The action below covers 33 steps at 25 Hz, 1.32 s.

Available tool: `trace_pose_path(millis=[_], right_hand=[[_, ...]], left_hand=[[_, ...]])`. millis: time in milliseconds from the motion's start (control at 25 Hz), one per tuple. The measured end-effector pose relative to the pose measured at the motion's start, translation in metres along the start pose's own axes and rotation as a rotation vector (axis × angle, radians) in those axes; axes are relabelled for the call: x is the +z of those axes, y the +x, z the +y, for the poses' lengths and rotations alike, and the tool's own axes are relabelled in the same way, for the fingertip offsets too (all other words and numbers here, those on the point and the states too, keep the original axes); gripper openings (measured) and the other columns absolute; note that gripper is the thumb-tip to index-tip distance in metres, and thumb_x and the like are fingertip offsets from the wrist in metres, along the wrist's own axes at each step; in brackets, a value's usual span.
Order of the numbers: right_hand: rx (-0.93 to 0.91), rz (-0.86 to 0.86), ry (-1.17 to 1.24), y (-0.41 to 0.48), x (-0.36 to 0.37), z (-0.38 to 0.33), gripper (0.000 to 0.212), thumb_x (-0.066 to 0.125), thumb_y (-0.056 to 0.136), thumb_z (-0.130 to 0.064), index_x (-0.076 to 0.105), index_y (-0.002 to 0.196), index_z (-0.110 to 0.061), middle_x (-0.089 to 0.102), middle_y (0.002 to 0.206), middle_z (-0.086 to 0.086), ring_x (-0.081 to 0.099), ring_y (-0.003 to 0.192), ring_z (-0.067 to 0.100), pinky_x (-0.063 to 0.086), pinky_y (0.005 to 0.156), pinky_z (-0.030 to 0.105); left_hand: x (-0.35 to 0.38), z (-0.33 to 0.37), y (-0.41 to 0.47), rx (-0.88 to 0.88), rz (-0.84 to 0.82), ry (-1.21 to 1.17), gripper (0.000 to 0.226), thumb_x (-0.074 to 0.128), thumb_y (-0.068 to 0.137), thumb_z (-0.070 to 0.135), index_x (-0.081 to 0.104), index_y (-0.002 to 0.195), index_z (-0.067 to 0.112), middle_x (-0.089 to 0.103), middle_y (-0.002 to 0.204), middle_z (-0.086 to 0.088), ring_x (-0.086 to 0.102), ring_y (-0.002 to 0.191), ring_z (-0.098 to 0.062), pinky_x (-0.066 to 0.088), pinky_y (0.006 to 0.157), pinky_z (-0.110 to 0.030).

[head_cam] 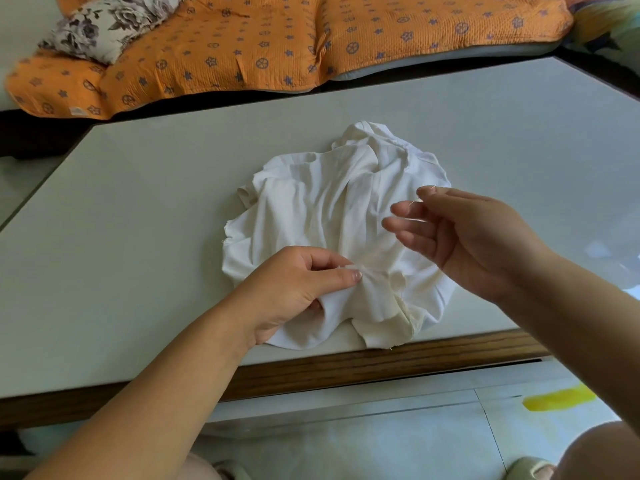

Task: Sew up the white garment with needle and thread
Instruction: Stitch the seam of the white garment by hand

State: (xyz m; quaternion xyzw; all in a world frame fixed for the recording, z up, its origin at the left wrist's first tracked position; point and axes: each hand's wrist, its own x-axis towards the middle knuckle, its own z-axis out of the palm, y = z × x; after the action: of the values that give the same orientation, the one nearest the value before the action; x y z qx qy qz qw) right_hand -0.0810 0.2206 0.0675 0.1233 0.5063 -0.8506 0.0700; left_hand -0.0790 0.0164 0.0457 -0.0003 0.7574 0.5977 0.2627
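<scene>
A pale table (138, 209) carries a crumpled white garment (311, 209).

Sits at head height above the near edge of the table (138, 202), facing forward and tilted steeply down. Wide-angle, bending the table's edges into curves. Centres on the white garment (329, 202), close below. Catches both forearms entering from the bottom corners, with the left hand (294, 289) low and central and the right hand (467, 244) right of centre. Stands near enough to show the needle (414, 201) as a thin glint at the right fingertips. Reaches across the tabletop to the orange quilted cover (242, 46) along the top, and down past the wooden front edge to the pale floor (346, 427).
</scene>
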Motion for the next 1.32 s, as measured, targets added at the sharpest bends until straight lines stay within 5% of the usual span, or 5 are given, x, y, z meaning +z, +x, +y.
trace_pose_path(millis=[160, 360, 720, 1040, 1320], right_hand=[[-0.037, 0.055, 0.016, 0.009, -0.008, 0.001, 0.018, 0.043, 0.099, 0.004, 0.051, 0.088, -0.006, 0.064, 0.077, 0.015, 0.074, 0.085, 0.032, 0.062, 0.072, 0.031], [-0.243, 0.300, -0.355, 0.022, -0.016, 0.005, 0.009, 0.051, 0.100, -0.007, 0.056, 0.096, -0.013, 0.073, 0.081, 0.012, 0.074, 0.091, 0.025, 0.058, 0.091, 0.036], [-0.425, 0.429, -0.570, 0.025, -0.019, 0.002, 0.017, 0.052, 0.100, -0.016, 0.055, 0.089, -0.029, 0.072, 0.079, -0.002, 0.072, 0.091, 0.014, 0.055, 0.094, 0.032], [-0.072, -0.284, -0.564, -0.024, 0.011, 0.020, 0.011, 0.055, 0.097, -0.016, 0.064, 0.092, -0.011, 0.072, 0.078, 0.010, 0.071, 0.069, 0.029, 0.052, 0.052, 0.028], [-0.005, -0.220, -0.791, -0.021, 0.005, 0.040, 0.011, 0.056, 0.098, -0.021, 0.064, 0.094, -0.014, 0.075, 0.079, 0.009, 0.073, 0.070, 0.025, 0.058, 0.058, 0.027]], left_hand=[[-0.001, 0.001, -0.001, 0.012, 0.009, 0.017, 0.008, 0.070, 0.087, 0.018, 0.077, 0.088, 0.017, 0.073, 0.075, 0.007, 0.065, 0.068, 0.002, 0.045, 0.056, -0.011], [-0.002, 0.001, -0.002, 0.028, 0.010, 0.042, 0.008, 0.068, 0.088, 0.017, 0.076, 0.086, 0.019, 0.071, 0.070, 0.013, 0.062, 0.065, 0.007, 0.044, 0.055, -0.009], [-0.008, -0.004, 0.002, 0.074, 0.106, 0.146, 0.008, 0.071, 0.086, 0.030, 0.077, 0.088, 0.025, 0.073, 0.077, 0.014, 0.064, 0.075, 0.005, 0.043, 0.070, -0.016], [-0.008, -0.004, 0.001, 0.107, 0.112, 0.186, 0.014, 0.070, 0.085, 0.036, 0.078, 0.093, 0.028, 0.075, 0.089, 0.012, 0.064, 0.083, 0.004, 0.041, 0.074, -0.016], [-0.009, -0.004, 0.000, 0.090, 0.078, 0.152, 0.014, 0.066, 0.091, 0.025, 0.076, 0.099, 0.028, 0.076, 0.097, 0.009, 0.067, 0.095, -0.006, 0.053, 0.076, -0.015]])
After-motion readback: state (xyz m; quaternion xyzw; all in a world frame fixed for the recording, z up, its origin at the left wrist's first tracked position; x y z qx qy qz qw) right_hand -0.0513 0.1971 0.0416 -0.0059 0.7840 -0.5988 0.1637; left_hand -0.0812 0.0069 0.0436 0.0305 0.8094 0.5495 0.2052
